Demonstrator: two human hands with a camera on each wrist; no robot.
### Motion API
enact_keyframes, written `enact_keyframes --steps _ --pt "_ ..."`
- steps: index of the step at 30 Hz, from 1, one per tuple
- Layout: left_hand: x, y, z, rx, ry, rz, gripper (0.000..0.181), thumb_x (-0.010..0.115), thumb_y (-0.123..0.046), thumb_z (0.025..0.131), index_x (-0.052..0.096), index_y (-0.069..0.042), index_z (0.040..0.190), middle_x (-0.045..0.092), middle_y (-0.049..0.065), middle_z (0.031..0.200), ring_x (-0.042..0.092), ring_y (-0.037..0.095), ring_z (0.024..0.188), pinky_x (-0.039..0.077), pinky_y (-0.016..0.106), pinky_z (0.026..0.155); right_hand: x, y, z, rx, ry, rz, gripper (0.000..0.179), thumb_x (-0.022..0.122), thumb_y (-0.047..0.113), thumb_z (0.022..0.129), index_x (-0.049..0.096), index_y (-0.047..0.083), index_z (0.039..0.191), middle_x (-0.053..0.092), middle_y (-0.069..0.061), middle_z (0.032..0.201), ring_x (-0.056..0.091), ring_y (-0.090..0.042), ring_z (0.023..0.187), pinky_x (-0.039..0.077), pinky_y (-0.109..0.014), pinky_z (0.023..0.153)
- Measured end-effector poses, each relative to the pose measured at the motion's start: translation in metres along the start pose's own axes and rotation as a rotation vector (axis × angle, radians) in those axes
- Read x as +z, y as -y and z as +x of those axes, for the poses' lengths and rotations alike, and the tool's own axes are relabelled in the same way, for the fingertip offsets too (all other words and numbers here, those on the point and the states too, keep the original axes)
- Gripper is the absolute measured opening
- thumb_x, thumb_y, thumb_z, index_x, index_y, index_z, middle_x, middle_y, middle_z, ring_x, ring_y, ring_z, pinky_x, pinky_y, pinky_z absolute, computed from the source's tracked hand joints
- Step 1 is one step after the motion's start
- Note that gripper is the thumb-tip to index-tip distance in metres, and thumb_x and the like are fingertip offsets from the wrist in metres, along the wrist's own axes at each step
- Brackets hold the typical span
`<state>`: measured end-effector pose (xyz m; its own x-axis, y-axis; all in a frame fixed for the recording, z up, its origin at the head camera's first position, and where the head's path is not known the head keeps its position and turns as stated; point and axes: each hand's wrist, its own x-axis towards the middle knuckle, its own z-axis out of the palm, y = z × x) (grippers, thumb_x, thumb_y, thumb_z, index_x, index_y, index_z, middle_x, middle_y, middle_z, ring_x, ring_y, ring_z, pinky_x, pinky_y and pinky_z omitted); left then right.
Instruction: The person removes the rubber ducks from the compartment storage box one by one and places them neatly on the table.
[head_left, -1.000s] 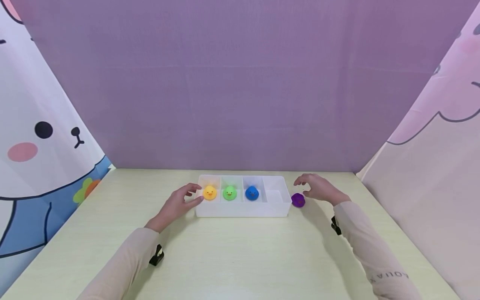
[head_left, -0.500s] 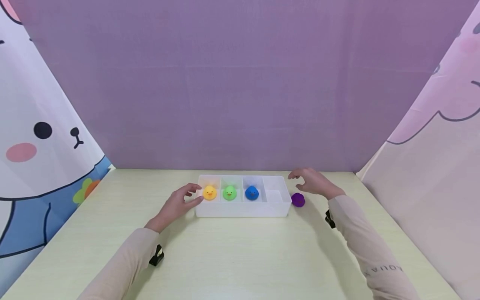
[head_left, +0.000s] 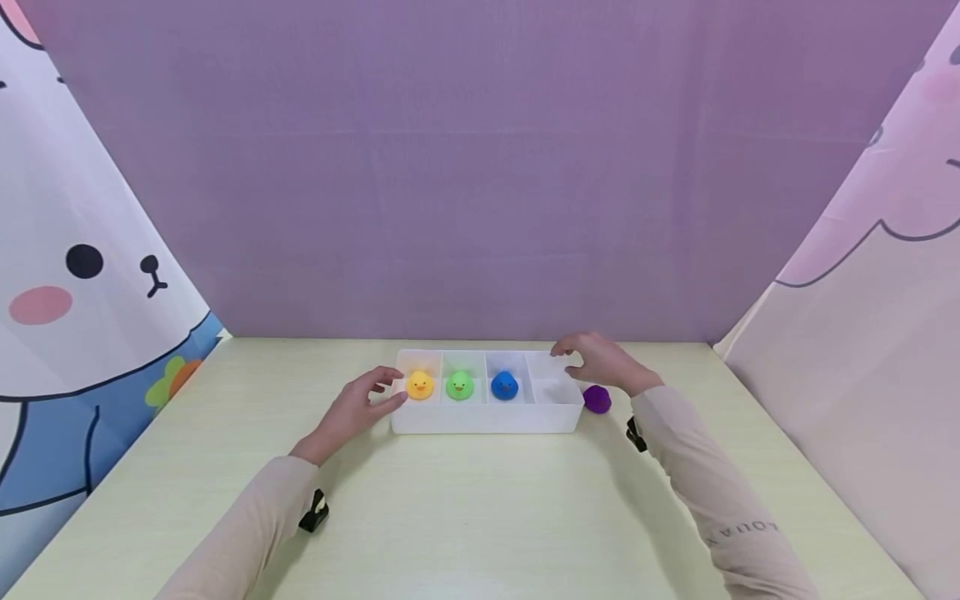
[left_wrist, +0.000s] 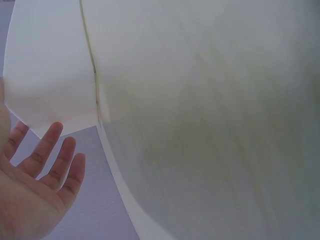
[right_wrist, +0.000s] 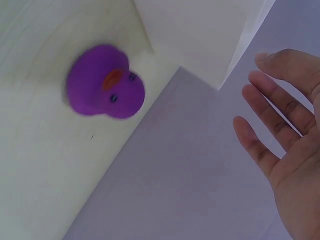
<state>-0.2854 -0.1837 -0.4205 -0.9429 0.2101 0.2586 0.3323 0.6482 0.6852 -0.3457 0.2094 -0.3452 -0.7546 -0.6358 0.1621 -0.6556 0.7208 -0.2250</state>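
Note:
A white box (head_left: 483,419) with a row of compartments stands on the table. From the left, a yellow rubber duck (head_left: 419,385), a green rubber duck (head_left: 460,385) and a blue rubber duck (head_left: 504,385) each occupy one compartment; the rightmost holds nothing. At the box's left end is my left hand (head_left: 360,412), fingers relaxed and tips at the wall; whether they press on it I cannot tell. My right hand (head_left: 606,362) hovers over the right end, its fingers loosely bent and holding nothing. A purple rubber duck (right_wrist: 102,82) lies on the table beside the box, below that hand.
The pale wooden table (head_left: 480,517) reaches back to a purple cloth wall (head_left: 465,175). Cartoon-printed cloths hang at the left (head_left: 97,292) and right (head_left: 877,350). Both sleeves carry a black wrist mount.
My right hand has moved left and slightly away from me, from beside the purple rubber duck to over the box's right end. My left hand and the ducks have stayed put.

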Motion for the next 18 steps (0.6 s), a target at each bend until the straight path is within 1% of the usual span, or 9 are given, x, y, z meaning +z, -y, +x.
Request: enact_keyframes --steps 6,10,18 --pt "0.001 0.001 0.000 0.000 0.001 -0.010 0.045 0.062 -0.038 0.085 0.054 -0.010 0.120 0.056 0.015 0.122 0.055 0.033 0.106 0.047 0.049 0.088 0.006 0.009 0.008 -0.034 -0.012 -0.002 0.029 0.067 0.004 0.077 0.065 0.004 0.107 0.067 -0.011 0.104 0.060 -0.025 0.099 0.049 -0.039 0.088" --pt "0.001 0.001 0.001 0.002 0.000 -0.014 0.045 0.062 -0.038 0.085 0.054 -0.011 0.120 0.056 0.014 0.122 0.055 0.033 0.106 0.047 0.048 0.087 0.009 0.016 0.014 -0.074 -0.022 0.000 0.029 0.067 0.004 0.077 0.065 0.003 0.106 0.067 -0.011 0.103 0.061 -0.026 0.098 0.049 -0.039 0.088" --pt "0.001 0.003 0.000 0.014 -0.008 -0.005 0.045 0.062 -0.037 0.085 0.054 -0.010 0.120 0.057 0.015 0.120 0.056 0.033 0.105 0.047 0.049 0.086 0.016 0.029 0.026 -0.124 -0.013 -0.003 0.027 0.066 0.005 0.079 0.065 0.004 0.106 0.067 -0.010 0.105 0.061 -0.025 0.099 0.049 -0.038 0.088"
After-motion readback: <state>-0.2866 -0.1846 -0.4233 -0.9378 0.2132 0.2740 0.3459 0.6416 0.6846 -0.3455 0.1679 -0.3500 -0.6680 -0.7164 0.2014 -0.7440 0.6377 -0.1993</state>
